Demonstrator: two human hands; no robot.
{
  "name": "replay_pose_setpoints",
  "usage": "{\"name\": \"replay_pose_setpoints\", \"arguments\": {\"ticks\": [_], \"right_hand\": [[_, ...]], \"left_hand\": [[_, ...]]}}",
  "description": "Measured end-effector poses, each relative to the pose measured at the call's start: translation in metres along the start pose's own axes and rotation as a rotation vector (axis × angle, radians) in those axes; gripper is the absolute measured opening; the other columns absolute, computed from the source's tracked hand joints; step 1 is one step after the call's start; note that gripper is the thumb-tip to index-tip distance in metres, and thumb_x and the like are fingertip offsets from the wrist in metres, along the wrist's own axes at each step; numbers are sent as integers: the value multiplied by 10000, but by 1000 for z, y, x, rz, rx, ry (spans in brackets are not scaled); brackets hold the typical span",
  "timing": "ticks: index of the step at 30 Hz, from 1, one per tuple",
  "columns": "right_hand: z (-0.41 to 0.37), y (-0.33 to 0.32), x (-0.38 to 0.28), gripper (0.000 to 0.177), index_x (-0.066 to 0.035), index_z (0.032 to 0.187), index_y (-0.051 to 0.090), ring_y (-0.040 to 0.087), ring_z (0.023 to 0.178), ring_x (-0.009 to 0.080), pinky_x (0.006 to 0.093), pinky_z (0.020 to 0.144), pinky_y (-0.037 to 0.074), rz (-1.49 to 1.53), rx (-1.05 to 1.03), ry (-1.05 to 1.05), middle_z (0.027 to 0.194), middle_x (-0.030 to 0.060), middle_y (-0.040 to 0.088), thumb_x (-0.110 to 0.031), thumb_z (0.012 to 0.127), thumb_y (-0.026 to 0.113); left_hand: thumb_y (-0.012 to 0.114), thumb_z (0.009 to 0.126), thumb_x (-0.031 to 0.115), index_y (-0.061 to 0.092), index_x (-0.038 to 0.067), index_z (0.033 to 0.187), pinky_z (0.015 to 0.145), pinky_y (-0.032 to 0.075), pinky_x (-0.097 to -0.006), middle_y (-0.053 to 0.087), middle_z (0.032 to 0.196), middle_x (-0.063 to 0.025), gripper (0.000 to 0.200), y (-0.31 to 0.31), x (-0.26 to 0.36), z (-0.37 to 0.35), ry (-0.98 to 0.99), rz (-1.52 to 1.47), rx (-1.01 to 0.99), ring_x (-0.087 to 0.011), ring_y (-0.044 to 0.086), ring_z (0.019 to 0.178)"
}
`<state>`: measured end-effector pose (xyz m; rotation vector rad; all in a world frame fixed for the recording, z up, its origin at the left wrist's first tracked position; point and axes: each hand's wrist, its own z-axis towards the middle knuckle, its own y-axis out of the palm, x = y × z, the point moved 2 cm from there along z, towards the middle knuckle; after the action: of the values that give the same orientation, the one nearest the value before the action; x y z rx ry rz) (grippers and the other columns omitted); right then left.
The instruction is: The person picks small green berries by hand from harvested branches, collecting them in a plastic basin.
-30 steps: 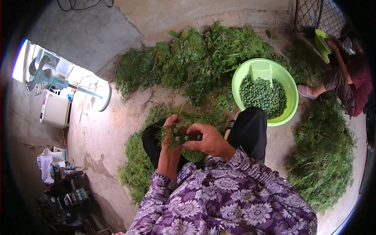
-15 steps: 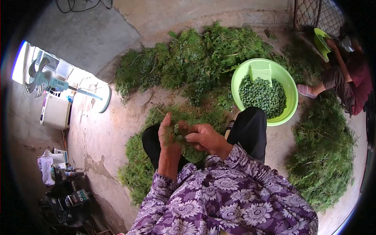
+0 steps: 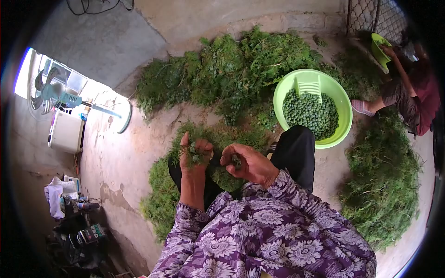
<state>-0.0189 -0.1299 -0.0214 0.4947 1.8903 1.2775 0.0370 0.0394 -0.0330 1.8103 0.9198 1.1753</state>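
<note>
My left hand [image 3: 189, 167] is raised with its fingers curled round a leafy green sprig [image 3: 194, 156] bearing small cones. Beside it and a little apart is my right hand [image 3: 257, 166], its fingers bent inward over a few small green cones [image 3: 236, 161]. A pile of feathery green branches [image 3: 160, 204] lies beneath and to the left of my hands, between and beside my knees. Beyond my right knee stands a light-green basin [image 3: 340, 90] with a ridged washboard panel, partly filled with loose green cones [image 3: 308, 113].
A long heap of cut branches [image 3: 222, 69] lies along the wall, and another heap [image 3: 382, 180] is at right. A person [image 3: 422, 102] sits at far right by a tilted green basin [image 3: 380, 53]. A standing fan [image 3: 60, 95] and white box [image 3: 66, 132] are at left.
My hands were together at the sprig and have moved apart. The left went slightly left with the sprig; the right drew away and turned, showing cones in its fingers.
</note>
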Motion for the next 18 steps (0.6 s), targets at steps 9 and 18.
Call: {"name": "replay_pose_setpoints", "arguments": {"ticks": [9,18], "right_hand": [[0,19,-18,92,-37,859,556,487,648,65,199,564,418,-742,102,-298,755,5,537,-98,794,578],[0,27,-6,218,-3,859,552,509,628,94,248,570,424,-1194,91,-630,707,38,541,-75,685,662]], "left_hand": [[472,828,373,415,81,551,555,358,-329,413,572,-44,406,-16,-22,-2,-22,131,-22,-174,415,587],[551,797,330,539,115,872,457,380,-287,508,652,-36,228,43,-41,-31,182,450,172,-157,489,560]]}}
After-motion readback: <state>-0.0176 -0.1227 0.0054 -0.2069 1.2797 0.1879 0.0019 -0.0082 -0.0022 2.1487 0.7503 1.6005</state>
